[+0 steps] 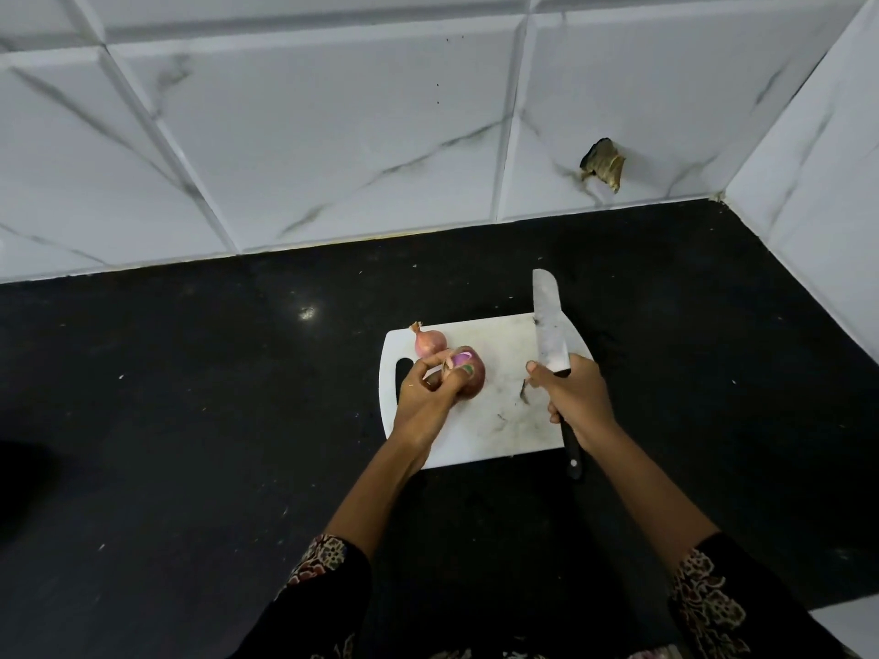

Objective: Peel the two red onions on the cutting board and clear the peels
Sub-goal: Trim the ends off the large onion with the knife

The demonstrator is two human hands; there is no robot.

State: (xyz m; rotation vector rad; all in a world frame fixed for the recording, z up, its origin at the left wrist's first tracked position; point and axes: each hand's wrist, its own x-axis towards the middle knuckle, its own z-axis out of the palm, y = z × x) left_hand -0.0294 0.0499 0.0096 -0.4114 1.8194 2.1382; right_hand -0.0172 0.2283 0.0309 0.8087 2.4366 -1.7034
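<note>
A white cutting board (499, 411) lies on the black counter. Two red onions sit at its far left. The smaller onion (429, 342) still wears its dry skin and stalk. My left hand (425, 397) grips the larger onion (473, 378) from the near left, fingers curled over its top where a purple patch shows under loose skin. My right hand (575, 394) holds a knife (549, 325) by its black handle, blade pointing away over the board's right edge. A small scrap of peel (523, 391) lies on the board beside the right thumb.
The black counter (238, 397) runs to a white marble-tiled wall behind and on the right. A hole with a brown torn edge (603, 165) shows in the back wall. Patterned sleeves cover both forearms near the bottom.
</note>
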